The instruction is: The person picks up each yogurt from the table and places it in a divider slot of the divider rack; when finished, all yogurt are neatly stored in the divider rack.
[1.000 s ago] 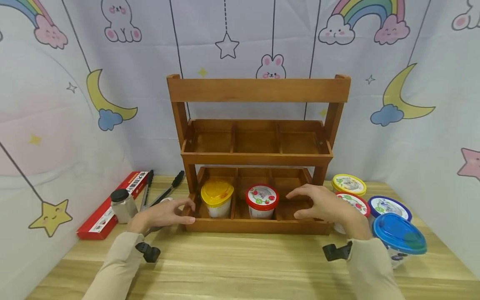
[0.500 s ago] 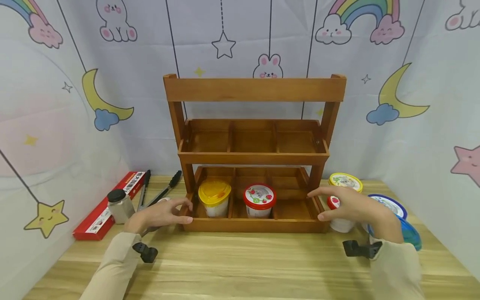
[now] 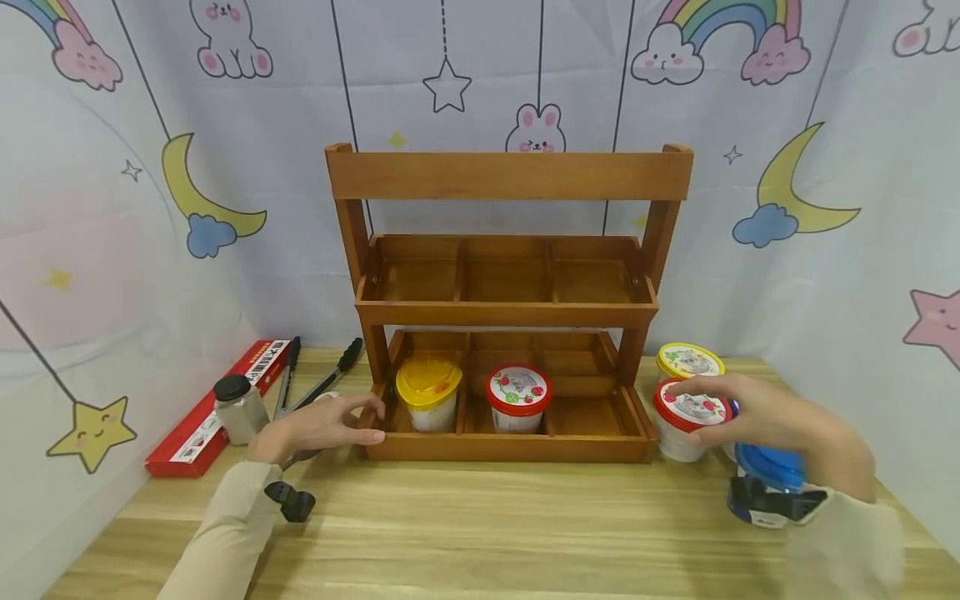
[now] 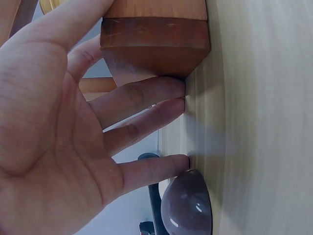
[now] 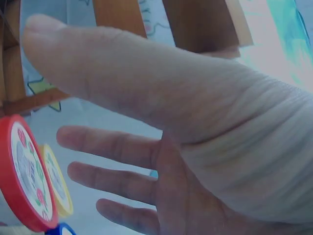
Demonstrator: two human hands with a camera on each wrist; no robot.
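Note:
My left hand (image 3: 315,427) rests at the left front corner of the brown wooden two-tier rack (image 3: 510,450), thumb at the front rim. In the left wrist view its fingers extend along the rack's side, tips near the tabletop. My right hand (image 3: 780,421) hovers with spread fingers over the right-hand tubs and grips nothing. Beneath its fingertips stands a red-lidded tub (image 3: 682,437), also seen in the right wrist view. The lower tier holds a yellow-lidded tub (image 3: 429,392) on the left and another red-lidded tub (image 3: 519,396) in the middle.
Behind the right hand is a yellow-lidded tub (image 3: 688,360); a blue-lidded tub (image 3: 768,467) is partly hidden below it. On the left lie a red box (image 3: 183,454), a black-capped jar (image 3: 240,412) and tongs (image 3: 330,383). A dark shiny rounded thing (image 4: 188,205) sits beside the left little finger.
My right hand has moved right, from the rack's right compartment to above the tubs beside it. The left hand stays at the rack's corner.

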